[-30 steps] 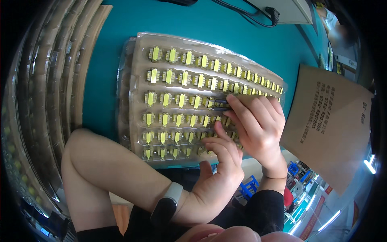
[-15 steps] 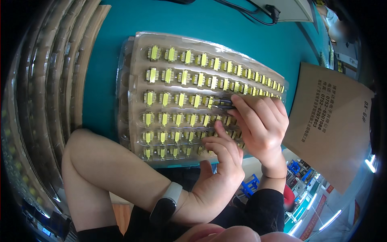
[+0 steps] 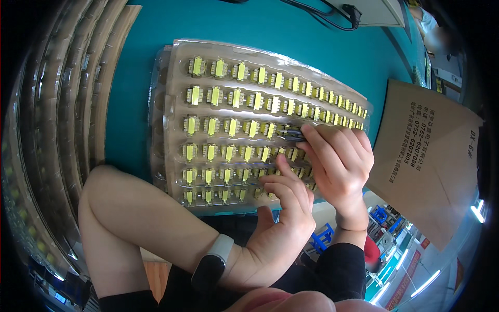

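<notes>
A clear plastic tray (image 3: 174, 67) lies before me, with rows of small yellow-taped transformers (image 3: 232, 126) in its pockets. In my right hand (image 3: 338, 156) a pair of dark tweezers (image 3: 294, 134) is pinched, its tips down at a transformer in the third row. My fingers partly cover the parts to the right of it. My left hand (image 3: 286, 223), with a watch (image 3: 213, 262) on the wrist, rests at the near side of the tray. Its fingers are apart, and the index fingertip touches among the transformers just below the tweezers.
Stacked trays with cardboard-brown edges (image 3: 112, 67) stand along the left. A printed brown cardboard piece (image 3: 426, 156) leans at the right. Black cables with a plug (image 3: 352, 16) lie at the back of the green table (image 3: 218, 23), beside a pale box (image 3: 377, 13).
The tweezers' tips have shifted slightly, and my right hand has moved a touch to the right. The tray sits marginally further left. My left hand stays in place.
</notes>
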`<state>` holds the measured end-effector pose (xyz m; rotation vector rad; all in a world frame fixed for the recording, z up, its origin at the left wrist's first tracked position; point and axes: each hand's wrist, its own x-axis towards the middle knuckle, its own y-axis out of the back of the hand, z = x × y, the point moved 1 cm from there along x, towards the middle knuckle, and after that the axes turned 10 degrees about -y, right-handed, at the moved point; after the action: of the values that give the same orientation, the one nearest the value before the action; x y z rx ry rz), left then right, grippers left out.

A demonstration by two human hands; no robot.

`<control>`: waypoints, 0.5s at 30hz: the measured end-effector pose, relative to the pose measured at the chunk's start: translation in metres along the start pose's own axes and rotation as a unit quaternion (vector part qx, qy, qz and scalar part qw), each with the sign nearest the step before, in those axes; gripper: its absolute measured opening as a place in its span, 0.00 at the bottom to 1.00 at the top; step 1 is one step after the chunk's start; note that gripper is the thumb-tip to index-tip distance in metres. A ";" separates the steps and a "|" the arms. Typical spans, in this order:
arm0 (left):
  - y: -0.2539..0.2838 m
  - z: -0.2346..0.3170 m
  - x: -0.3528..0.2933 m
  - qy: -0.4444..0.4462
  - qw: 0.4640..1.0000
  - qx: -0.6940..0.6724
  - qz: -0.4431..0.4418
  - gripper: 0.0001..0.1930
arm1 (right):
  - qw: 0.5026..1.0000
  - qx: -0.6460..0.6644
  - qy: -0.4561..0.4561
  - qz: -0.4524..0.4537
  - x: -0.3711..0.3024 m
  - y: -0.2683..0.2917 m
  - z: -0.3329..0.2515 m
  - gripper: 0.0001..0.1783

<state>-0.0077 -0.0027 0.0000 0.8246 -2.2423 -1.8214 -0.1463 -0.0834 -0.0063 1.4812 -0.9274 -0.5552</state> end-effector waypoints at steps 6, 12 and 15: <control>0.001 -0.001 -0.001 -0.004 1.000 -0.001 -0.005 0.28 | 1.000 -0.004 0.002 -0.008 -0.002 -0.002 -0.001 0.20; 0.002 0.003 -0.003 0.002 1.000 0.002 -0.018 0.29 | 1.000 -0.006 -0.003 -0.008 -0.002 -0.002 -0.002 0.20; 0.003 0.008 -0.011 -0.003 1.000 0.010 -0.024 0.30 | 1.000 0.002 -0.015 -0.021 -0.005 0.005 -0.005 0.20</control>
<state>-0.0030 0.0103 0.0032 0.8844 -2.2667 -1.8283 -0.1465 -0.0764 -0.0021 1.5020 -0.9222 -0.6084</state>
